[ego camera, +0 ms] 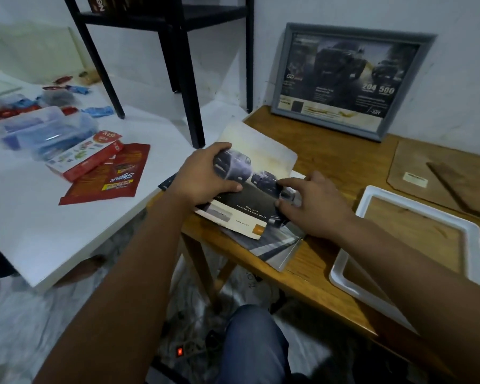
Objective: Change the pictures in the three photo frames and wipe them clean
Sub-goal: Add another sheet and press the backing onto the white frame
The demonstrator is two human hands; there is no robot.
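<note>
Hands sorting car prints on the wooden table, beside the emptied white frame.

We are gripping the top print with our left hand, our right hand pinching its edge, probably to choose a replacement; the white frame is lying open nearby on the wooden table, the grey frame leaning against the wall.

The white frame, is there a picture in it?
Empty. The white frame lies flat on the table, and only bare wood shows through its opening.
</note>
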